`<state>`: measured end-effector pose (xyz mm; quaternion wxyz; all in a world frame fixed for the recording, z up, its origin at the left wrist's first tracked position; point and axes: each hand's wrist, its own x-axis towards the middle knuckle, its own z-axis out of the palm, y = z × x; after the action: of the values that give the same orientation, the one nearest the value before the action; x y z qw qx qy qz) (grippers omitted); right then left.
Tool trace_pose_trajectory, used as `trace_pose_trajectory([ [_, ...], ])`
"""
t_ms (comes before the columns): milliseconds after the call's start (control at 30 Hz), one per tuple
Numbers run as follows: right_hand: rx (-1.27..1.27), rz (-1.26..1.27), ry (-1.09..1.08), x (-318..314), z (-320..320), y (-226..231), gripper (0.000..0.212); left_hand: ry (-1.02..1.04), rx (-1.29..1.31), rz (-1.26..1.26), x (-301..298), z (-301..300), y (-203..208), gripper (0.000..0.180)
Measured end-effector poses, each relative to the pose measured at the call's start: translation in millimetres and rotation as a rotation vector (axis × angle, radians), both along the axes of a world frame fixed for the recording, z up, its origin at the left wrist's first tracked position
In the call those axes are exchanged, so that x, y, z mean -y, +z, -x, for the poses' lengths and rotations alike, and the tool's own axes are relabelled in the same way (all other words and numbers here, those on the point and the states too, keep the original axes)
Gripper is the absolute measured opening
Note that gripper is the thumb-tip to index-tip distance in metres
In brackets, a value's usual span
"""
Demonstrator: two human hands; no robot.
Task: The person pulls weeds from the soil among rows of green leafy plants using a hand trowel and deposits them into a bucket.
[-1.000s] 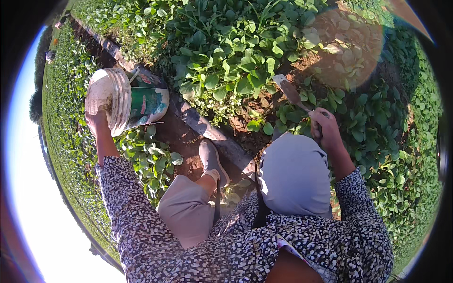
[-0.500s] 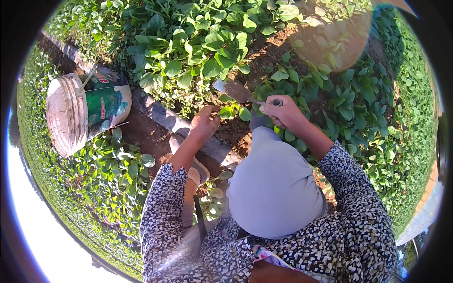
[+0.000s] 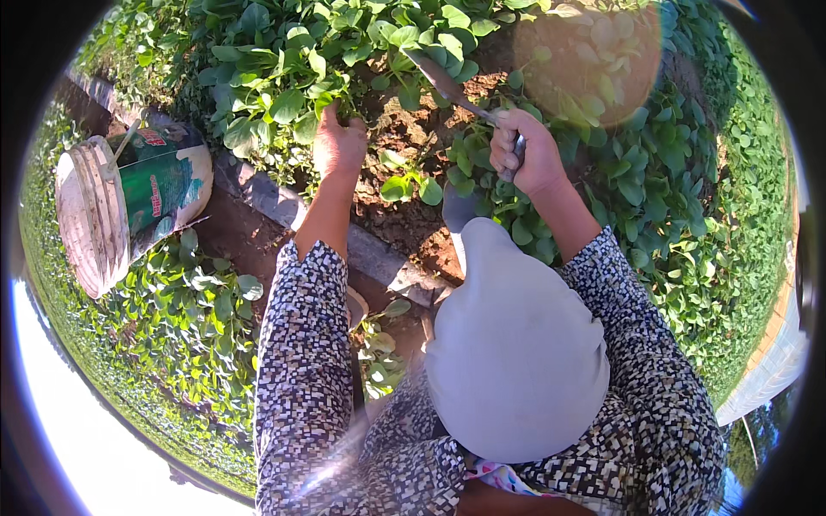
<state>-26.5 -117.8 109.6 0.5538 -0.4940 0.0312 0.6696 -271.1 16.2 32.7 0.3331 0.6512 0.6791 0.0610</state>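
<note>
My right hand (image 3: 529, 150) is wrapped round the handle of a small trowel (image 3: 440, 79). Its narrow metal blade points up and left, with the tip at the edge of the leaves. At the left, my left hand (image 3: 338, 148) reaches to the edge of the dense leafy greens (image 3: 288, 103). Thumb and forefinger look apart there, while the other fingers are partly hidden. A small leafy seedling (image 3: 411, 185) stands in the bare brown soil (image 3: 404, 133) between my two hands, touched by neither.
On the left a large white bucket (image 3: 133, 202) with a green label lies tipped on its side. A grey edging strip (image 3: 370, 249) runs diagonally past it. More leafy plants (image 3: 206, 318) grow beyond the strip and to the right. My grey-clad knee (image 3: 516, 344) fills the lower middle.
My left hand has left the seedling and moved up to the denser greens. My right hand has lifted the trowel up and away, its blade now farther forward. The view has shifted slightly.
</note>
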Motion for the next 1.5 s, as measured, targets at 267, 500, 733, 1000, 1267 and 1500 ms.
trace_pose_trajectory([
  [267,1.063,-0.058,0.736,58.8,4.9,19.8,0.031,0.178,0.417,0.101,44.0,-42.4,-45.4,0.028],
  [500,1.384,-0.061,0.859,33.8,16.1,-6.7,0.023,-0.262,-0.25,0.238,4.9,-98.1,-42.3,0.064],
  [733,1.32,-0.091,0.84,4.0,34.4,-26.5,0.022,-0.29,-0.114,0.038,1.7,-52.6,-61.1,0.049],
  [1000,0.213,0.205,0.395,37.8,13.1,-2.4,0.028,0.492,0.806,0.56,82.7,-8.5,-24.0,0.024],
  [1267,0.043,-0.088,0.34,-63.1,34.1,-10.7,0.03,0.373,0.538,0.235,57.7,-2.9,-28.9,0.002],
  [1500,0.057,-0.021,0.234,-54.8,-5.6,-11.3,0.032,0.626,0.732,0.328,8.7,33.8,-31.0,0.016],
])
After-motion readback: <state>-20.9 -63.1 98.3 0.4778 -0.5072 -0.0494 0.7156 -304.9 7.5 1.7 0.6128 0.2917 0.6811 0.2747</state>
